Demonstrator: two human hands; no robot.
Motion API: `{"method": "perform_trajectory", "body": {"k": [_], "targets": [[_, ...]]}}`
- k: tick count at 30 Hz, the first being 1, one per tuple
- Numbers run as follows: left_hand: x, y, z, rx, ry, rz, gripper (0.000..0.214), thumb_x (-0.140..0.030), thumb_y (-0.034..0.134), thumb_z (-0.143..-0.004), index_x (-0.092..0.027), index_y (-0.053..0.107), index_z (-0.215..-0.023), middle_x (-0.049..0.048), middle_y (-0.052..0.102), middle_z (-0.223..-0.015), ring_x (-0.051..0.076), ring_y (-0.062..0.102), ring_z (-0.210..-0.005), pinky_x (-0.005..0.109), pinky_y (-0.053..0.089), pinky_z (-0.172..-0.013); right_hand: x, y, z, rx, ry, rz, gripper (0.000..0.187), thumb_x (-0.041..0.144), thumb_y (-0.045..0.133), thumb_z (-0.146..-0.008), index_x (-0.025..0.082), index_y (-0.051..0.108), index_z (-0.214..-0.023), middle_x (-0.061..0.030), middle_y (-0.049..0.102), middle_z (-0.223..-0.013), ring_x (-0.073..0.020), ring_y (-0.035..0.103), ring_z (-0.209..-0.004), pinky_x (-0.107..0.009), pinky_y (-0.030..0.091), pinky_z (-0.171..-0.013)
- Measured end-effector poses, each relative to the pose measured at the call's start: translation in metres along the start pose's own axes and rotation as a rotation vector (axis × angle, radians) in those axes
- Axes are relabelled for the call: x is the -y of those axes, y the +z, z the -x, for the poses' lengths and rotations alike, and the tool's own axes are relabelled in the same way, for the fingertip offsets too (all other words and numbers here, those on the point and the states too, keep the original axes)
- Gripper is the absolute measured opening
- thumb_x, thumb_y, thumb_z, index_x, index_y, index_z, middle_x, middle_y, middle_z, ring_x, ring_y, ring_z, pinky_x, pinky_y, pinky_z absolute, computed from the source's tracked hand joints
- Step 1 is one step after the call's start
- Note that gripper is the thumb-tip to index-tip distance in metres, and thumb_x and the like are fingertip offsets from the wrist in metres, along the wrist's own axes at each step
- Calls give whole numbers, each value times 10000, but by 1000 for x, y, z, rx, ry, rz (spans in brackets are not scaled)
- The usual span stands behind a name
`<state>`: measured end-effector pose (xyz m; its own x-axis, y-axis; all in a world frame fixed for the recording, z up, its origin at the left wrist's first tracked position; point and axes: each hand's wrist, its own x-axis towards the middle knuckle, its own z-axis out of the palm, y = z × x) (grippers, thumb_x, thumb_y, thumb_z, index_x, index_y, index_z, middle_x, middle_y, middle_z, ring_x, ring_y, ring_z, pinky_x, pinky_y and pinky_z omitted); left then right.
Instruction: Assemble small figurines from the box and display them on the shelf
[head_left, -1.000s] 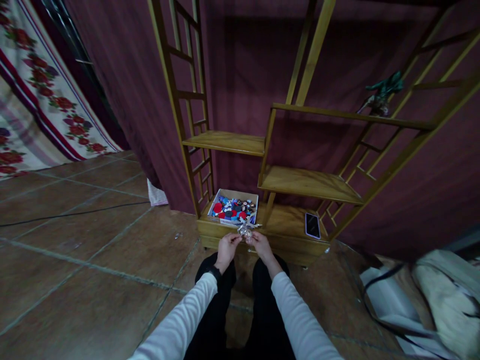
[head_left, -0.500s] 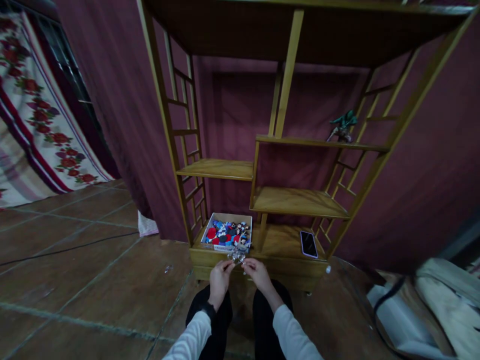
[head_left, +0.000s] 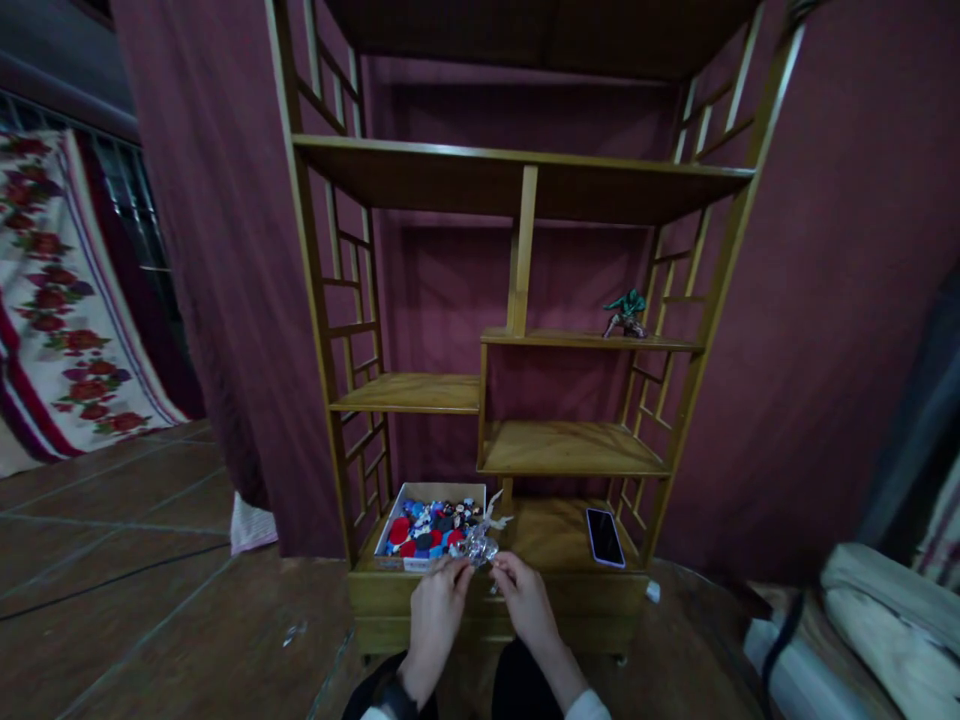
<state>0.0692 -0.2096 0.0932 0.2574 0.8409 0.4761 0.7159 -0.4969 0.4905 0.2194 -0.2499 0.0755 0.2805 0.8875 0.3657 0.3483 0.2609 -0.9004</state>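
Both my hands are low in the middle of the view, in front of a wooden shelf unit (head_left: pixel 517 180). My left hand (head_left: pixel 436 612) and my right hand (head_left: pixel 527 600) pinch a small shiny, pale figure-like object (head_left: pixel 480 541) between their fingertips. Just behind it, on the bottom shelf, stands a white box (head_left: pixel 431 518) filled with several small red, blue and dark pieces. A dark phone (head_left: pixel 604 536) lies flat on the same shelf to the right. A small green figurine (head_left: pixel 626 312) stands on an upper right shelf.
Dark red curtain hangs behind and beside the shelf. A floral cloth (head_left: pixel 60 330) hangs at the left. Brown floor tiles with a thin black cable (head_left: pixel 112 575) lie to the left. Pale bags (head_left: pixel 870 620) sit on the floor at the right.
The view has tilted up, showing more of the upper shelves. My hands stay together on the small shiny object and sit lower in the picture.
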Motion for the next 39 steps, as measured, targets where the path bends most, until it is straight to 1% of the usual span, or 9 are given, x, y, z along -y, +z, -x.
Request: {"method": "perform_trajectory", "body": {"k": [5, 9, 15, 19, 21, 24, 28, 32, 39], "targets": [[-60, -40, -49, -77, 158, 15, 231, -300, 470, -846, -242, 685, -904, 49, 677, -916, 210, 611, -860, 297, 442, -747, 62, -51, -36, -52, -143, 106, 215, 344, 497, -799, 261, 658, -915, -31, 698, -796, -207, 647, -701, -283, 480, -651], [-123, -79, -95, -121, 262, -35, 207, -315, 493, -843, -239, 680, -883, 46, 668, -868, 204, 590, -836, 282, 419, -714, 123, -102, -68, -147, -259, 211, 219, 320, 496, -815, 269, 645, -967, -18, 701, -870, -196, 648, -774, -280, 476, -710], [-219, -125, -159, -246, 424, -39, 220, -354, 493, -854, -228, 663, -914, 52, 660, -885, 194, 570, -849, 271, 396, -719, 208, -186, -118, -253, -435, 350, 202, 310, 539, -803, 242, 645, -961, -15, 705, -817, -167, 654, -707, -273, 494, -702], [-270, -144, -198, -283, 428, -52, 258, -379, 482, -861, -210, 655, -953, 71, 658, -915, 197, 574, -887, 279, 398, -745, 243, -228, -160, -305, -512, 340, 174, 257, 560, -787, 208, 652, -926, -27, 708, -797, -154, 660, -702, -271, 516, -695], [-289, -149, -217, -289, 426, -71, 261, -382, 479, -863, -207, 654, -947, 77, 657, -921, 200, 581, -901, 288, 400, -756, 253, -243, -185, -278, -492, 267, 170, 240, 559, -781, 178, 647, -913, -38, 704, -771, -141, 651, -635, -256, 528, -619], [-311, -151, -242, -296, 414, -119, 269, -373, 468, -870, -195, 652, -953, 95, 655, -914, 209, 591, -915, 299, 406, -769, 260, -260, -221, -268, -469, 188, 159, 221, 561, -774, 137, 639, -884, -51, 691, -730, -117, 629, -568, -231, 527, -557], [-327, -147, -270, -314, 409, -176, 267, -339, 457, -878, -172, 646, -967, 123, 652, -929, 228, 592, -947, 316, 411, -786, 264, -274, -261, -284, -441, 230, 114, 176, 568, -765, 128, 634, -844, -40, 680, -695, -92, 597, -499, -218, 518, -525], [-329, -139, -290, -310, 450, -218, 246, -288, 458, -877, -145, 644, -951, 141, 645, -933, 241, 583, -966, 329, 415, -793, 260, -275, -289, -312, -417, 263, 76, 156, 588, -757, 126, 629, -814, -24, 666, -658, -73, 569, -460, -201, 508, -510], [-324, -123, -316, -269, 521, -325, 255, -114, 396, -873, -88, 643, -927, 183, 637, -935, 239, 560, -986, 329, 417, -791, 243, -265, -320, -300, -336, 207, 52, 106, 582, -751, 133, 623, -768, -1, 651, -612, -63, 560, -452, -176, 501, -465]]}}
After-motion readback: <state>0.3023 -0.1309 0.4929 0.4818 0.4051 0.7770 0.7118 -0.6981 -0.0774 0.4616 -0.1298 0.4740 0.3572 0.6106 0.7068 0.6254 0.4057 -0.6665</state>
